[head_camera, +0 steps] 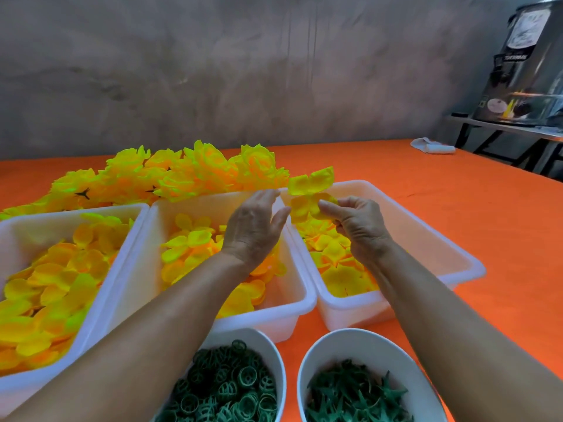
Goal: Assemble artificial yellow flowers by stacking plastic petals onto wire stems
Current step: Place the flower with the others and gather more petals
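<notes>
The right hand point(356, 226) pinches a four-lobed yellow plastic petal piece point(310, 193) between thumb and curled fingers, holding it up over the far end of the right-hand white plastic tray point(451, 248), which holds a shallow layer of similar yellow petals. The left hand point(256, 226) hovers just beside it above the middle white tray point(274, 315), fingers loosely straight and spread, holding nothing that can be seen, though its palm faces away, so a thin wire stem tucked there cannot be ruled out. A third white tray point(91, 330) of yellow petals sits at the left, and a heap of finished yellow flowers point(182, 175) lies on the orange table covering point(457, 193) behind the trays. Two white round bowls stand nearest the person: one with dark green plastic rings point(231, 385), one with dark green star-shaped calyx pieces point(356, 394). The step in hand looks like the picking of a single petal layer, probably an early one for a new flower. The next move likely calls for the left hand to take hold of the petal or a stem, so that the petal's centre hole can be lined up and threaded, with a light grip that does not crease the lobes
</notes>
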